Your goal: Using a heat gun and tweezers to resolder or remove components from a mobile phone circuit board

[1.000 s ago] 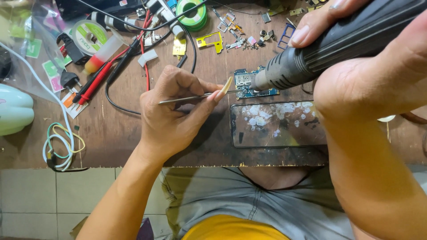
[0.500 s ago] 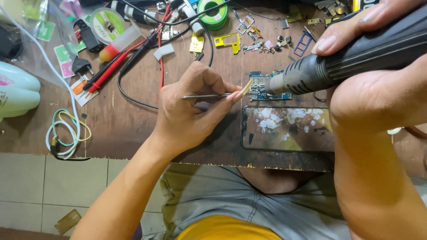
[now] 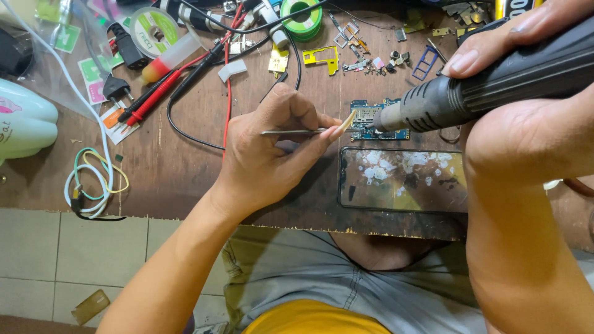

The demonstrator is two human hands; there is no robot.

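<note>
Blue circuit board (image 3: 378, 119) lies on the wooden bench (image 3: 185, 167), just above a phone (image 3: 402, 179). Left hand (image 3: 272, 158) pinches metal tweezers (image 3: 297, 132), tips at the board. Right hand (image 3: 526, 124) is clamped around a black hot-air tool (image 3: 489, 89), nozzle at the board. A clear bag (image 3: 68, 49) at far left holds green packets.

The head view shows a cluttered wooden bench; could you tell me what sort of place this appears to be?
Probably a small electronics or phone repair bench. The left hand holds tweezers at a blue circuit board, the right hand aims a hot-air tool at it, and a solder spool lies among loose parts.
</note>
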